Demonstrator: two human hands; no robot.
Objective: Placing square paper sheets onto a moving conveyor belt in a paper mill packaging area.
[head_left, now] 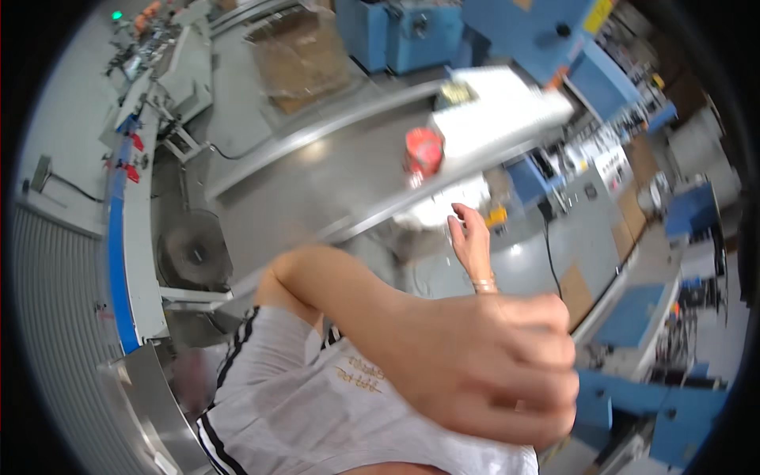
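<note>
My left hand is raised close in front of me, its forearm crossing from the left. The fingers curl into a fist, slightly blurred; whatever they hold, if anything, is hidden. Beyond it, my right hand reaches forward with a bracelet at the wrist. Its fingers are partly stretched and the thumb is apart, with nothing seen in them. A small yellow thing is beside the right hand, and a white blurred pile lies just past its fingertips. On the long metal table sits a red rounded object, too smeared to name.
White sheet-like material covers the table's right end. A cardboard box with clear plastic stands beyond the table. Blue machines stand at the far side. To the left runs a machine frame with a blue edge, near a round floor part.
</note>
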